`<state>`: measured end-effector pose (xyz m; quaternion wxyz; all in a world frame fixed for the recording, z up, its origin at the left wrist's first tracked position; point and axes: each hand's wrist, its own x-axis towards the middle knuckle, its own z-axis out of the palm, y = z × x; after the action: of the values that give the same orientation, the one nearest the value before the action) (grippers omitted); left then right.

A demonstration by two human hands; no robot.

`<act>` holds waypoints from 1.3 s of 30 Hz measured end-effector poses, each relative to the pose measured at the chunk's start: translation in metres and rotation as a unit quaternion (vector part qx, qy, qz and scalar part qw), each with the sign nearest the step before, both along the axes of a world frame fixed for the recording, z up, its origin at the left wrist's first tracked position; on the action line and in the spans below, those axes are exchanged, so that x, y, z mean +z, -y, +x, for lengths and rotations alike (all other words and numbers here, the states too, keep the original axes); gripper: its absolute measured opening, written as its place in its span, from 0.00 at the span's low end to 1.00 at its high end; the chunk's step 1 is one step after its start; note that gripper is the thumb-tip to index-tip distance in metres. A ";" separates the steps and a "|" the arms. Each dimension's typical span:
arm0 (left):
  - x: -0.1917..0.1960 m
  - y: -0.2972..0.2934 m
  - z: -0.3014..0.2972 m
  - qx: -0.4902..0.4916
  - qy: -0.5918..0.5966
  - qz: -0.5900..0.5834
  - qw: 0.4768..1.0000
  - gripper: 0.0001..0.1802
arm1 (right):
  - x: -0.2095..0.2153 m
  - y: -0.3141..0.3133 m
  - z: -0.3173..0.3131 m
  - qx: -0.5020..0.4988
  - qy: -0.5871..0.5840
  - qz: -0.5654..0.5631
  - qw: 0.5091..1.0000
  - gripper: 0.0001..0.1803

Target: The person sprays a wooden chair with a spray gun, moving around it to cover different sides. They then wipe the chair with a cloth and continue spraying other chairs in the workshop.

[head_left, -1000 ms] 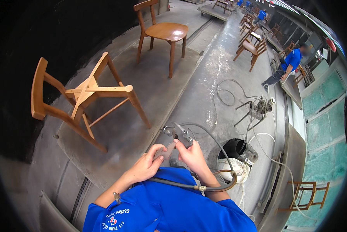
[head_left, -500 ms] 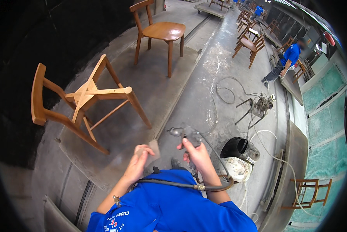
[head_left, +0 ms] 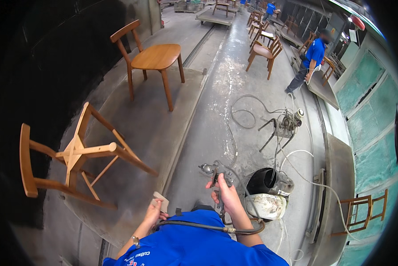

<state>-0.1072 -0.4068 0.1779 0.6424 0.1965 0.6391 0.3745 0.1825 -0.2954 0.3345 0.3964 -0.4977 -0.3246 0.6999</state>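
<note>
My right hand [head_left: 227, 195] grips a metal spray gun [head_left: 213, 171] with its nozzle aimed left; a dark hose [head_left: 208, 227] loops from it across my blue shirt. My left hand [head_left: 154, 213] holds a small grey sanding pad [head_left: 161, 200] low at my side. A wooden chair [head_left: 77, 155] lies tipped on its side on a grey platform [head_left: 154, 128] to my left, legs toward me. A second wooden chair [head_left: 150, 60] stands upright farther back on the same platform.
A black bucket [head_left: 265, 181] and a white pail [head_left: 263, 207] stand at my right. A pump on a stand [head_left: 285, 126] with looping hoses sits beyond. A person in blue [head_left: 307, 62] stands by a bench at the back right. Several chairs line the far aisle.
My hands have separated: the left dropped down and left with the pad, while the right kept the spray gun raised. My view swung slightly, so the chairs now sit differently in frame.
</note>
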 end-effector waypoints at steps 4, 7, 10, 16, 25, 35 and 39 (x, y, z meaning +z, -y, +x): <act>-0.020 -0.014 0.016 -0.050 -0.034 0.016 0.998 0.29 | 0.003 -0.033 0.012 -0.005 0.071 0.066 0.995 0.21; -0.017 -0.009 0.023 0.035 -0.040 0.064 0.997 0.29 | 0.004 -0.055 0.026 0.002 0.049 0.055 0.997 0.21; -0.003 -0.030 0.036 0.113 -0.059 0.078 0.989 0.27 | -0.003 -0.085 0.030 0.026 0.044 0.046 0.998 0.23; 0.053 -0.143 0.027 0.053 -0.076 0.065 0.994 0.21 | -0.016 -0.166 0.016 0.001 0.008 0.128 0.992 0.29; 0.084 -0.259 0.015 -0.077 -0.084 0.012 0.993 0.17 | -0.046 -0.284 -0.004 -0.090 0.073 0.069 0.991 0.19; 0.110 -0.356 0.063 -0.066 -0.059 -0.029 0.996 0.13 | -0.028 -0.364 0.047 -0.115 -0.013 0.031 0.993 0.23; 0.122 -0.382 0.091 -0.054 -0.063 -0.047 0.995 0.14 | -0.020 -0.415 0.070 -0.011 0.014 0.094 0.995 0.26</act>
<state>-0.0162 -0.0248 0.2997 0.6285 0.2234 0.6837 0.2960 0.2527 0.1191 0.3141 0.4443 -0.4717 -0.3887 0.6550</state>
